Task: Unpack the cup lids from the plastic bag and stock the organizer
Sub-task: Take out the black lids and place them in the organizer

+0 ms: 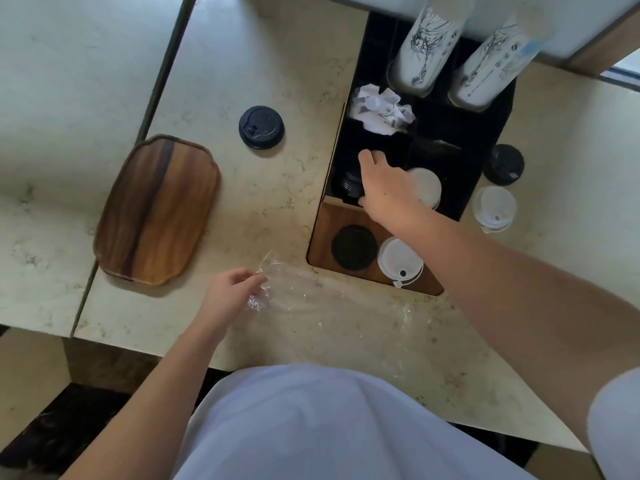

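While bagged — plastic bag (329, 306) beside hands

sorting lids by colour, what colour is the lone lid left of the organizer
Black, as the head view shows: the lone lid sits on the pale counter, beyond the wooden tray.

1. The organizer (485, 140) is set into the counter (277, 64).
2. Two cup stacks (429, 46) are held in its far compartments.
3. A tray (157, 209) is placed well left of the organizer.
4. The plastic bag (329, 306) is spread before the organizer.
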